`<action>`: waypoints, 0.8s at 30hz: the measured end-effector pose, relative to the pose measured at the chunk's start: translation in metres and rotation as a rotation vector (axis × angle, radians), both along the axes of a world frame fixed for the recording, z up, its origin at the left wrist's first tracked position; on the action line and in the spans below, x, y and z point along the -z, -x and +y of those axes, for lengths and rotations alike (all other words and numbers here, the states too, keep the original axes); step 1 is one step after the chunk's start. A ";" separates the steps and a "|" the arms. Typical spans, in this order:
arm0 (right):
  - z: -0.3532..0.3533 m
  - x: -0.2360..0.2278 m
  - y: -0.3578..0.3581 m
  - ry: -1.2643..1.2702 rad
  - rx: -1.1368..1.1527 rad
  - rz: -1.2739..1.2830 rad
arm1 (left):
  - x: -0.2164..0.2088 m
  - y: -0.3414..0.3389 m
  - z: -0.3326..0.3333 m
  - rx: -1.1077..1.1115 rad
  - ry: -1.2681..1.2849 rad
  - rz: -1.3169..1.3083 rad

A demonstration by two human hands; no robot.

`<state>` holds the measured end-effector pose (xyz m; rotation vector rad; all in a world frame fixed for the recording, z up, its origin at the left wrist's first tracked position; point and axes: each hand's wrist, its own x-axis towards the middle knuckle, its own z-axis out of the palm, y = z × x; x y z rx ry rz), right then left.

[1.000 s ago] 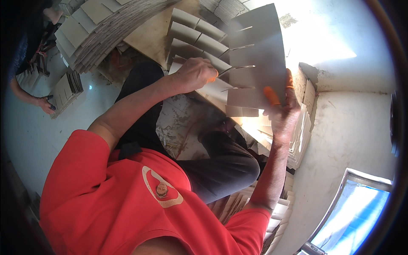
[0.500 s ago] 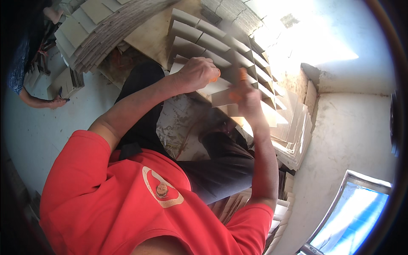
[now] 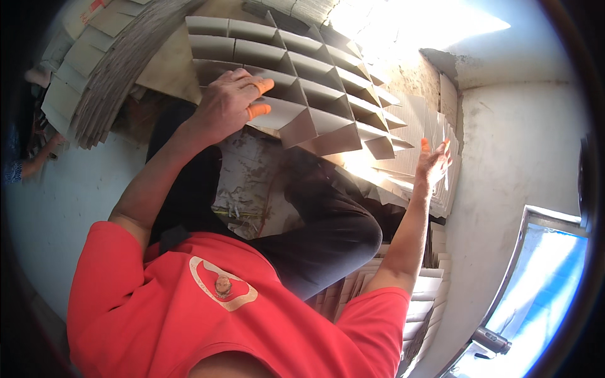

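A grey-brown cardboard divider grid (image 3: pixel 324 120) of crossed, slotted strips stands in front of me, its cells facing up. At its near left edge is my left hand (image 3: pixel 224 104), with orange covers on the thumb and a finger. Thumb and fingers straddle the top edge of the nearest strip. My right hand (image 3: pixel 433 165) is out to the right, over a stack of flat cardboard pieces (image 3: pixel 413 116). Its fingers are apart and orange covers show on some tips. Whether it touches the top piece I cannot tell.
A tall leaning stack of cardboard strips (image 3: pixel 116 69) is at the far left, with another person's arm (image 3: pixel 41 157) beside it. More strips (image 3: pixel 425 290) lie by my right elbow. A pale wall (image 3: pixel 498 170) and a blue-paned window frame (image 3: pixel 529 283) bound the right side.
My right hand has moved from the grid rightward to the flat stack. My left hand has shifted left along the grid. The view has turned, so the grid appears farther left.
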<state>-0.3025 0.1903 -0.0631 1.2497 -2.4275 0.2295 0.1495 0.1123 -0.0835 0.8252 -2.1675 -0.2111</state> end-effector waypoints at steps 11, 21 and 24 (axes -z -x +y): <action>0.016 0.054 0.036 -0.223 0.212 0.063 | -0.001 -0.006 -0.005 -0.019 0.009 -0.121; 0.025 -0.038 0.075 0.447 -0.014 -0.120 | -0.003 -0.031 -0.002 -0.051 -0.041 -0.087; 0.012 -0.101 -0.015 0.626 -0.214 -0.142 | -0.007 -0.043 0.001 -0.066 -0.081 -0.086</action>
